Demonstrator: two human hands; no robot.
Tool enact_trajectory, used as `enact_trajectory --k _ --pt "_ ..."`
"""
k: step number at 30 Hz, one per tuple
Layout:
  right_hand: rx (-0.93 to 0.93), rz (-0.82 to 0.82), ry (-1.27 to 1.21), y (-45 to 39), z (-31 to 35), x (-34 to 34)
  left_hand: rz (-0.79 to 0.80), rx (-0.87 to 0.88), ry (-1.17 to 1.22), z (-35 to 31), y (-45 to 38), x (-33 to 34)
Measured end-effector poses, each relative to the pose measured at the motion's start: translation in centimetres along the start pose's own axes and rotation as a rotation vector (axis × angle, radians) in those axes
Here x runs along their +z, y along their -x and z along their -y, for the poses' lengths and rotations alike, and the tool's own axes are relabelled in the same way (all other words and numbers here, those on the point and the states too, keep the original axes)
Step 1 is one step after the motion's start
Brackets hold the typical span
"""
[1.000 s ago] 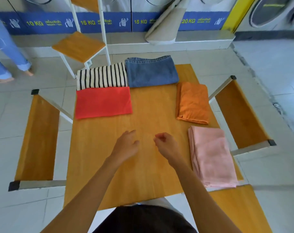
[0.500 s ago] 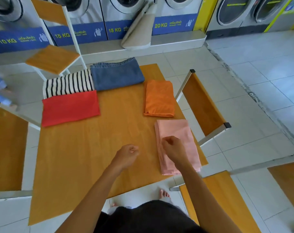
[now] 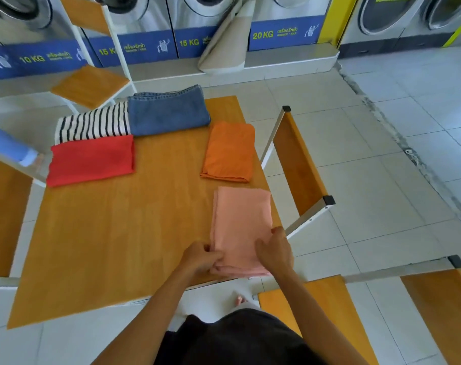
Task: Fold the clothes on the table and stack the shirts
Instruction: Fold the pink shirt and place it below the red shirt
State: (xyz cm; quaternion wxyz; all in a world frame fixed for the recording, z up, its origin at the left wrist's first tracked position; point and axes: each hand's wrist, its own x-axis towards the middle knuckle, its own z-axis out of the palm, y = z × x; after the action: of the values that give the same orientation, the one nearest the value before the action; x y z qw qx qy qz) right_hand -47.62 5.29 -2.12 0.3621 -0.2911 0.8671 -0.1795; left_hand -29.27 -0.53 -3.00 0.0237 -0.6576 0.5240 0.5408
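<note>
Head view | folded pale-pink cloth pinched at near edge by left hand and right hand grips, on worktop | four folded pieces lie beyond, unstacked | stacking judged outstanding

We see a wooden table bearing five folded pieces — a striped shirt at its far left, folded jeans touching it on the right, a red shirt just in front of the stripes. An orange shirt lies near the right edge, and a pink shirt sits nearer us — apart from it.
</note>
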Motion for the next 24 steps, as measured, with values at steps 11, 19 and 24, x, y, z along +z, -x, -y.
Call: enact_trajectory --k 11,19,24 --pt "-0.258 -0.003 0.139 -2.5 3.4 0.6 -0.438 -0.148 0.133 6.2 1.9 -5.4" --pt "-0.235 0.136 0.271 -5.9 6.9 2.8 -0.347 -0.173 0.568 4.7 3.2 -1.6" --pt "-0.176 0.308 0.147 -6.0 7.3 4.0 -0.365 -0.215 0.564 5.2 3.3 -2.8"
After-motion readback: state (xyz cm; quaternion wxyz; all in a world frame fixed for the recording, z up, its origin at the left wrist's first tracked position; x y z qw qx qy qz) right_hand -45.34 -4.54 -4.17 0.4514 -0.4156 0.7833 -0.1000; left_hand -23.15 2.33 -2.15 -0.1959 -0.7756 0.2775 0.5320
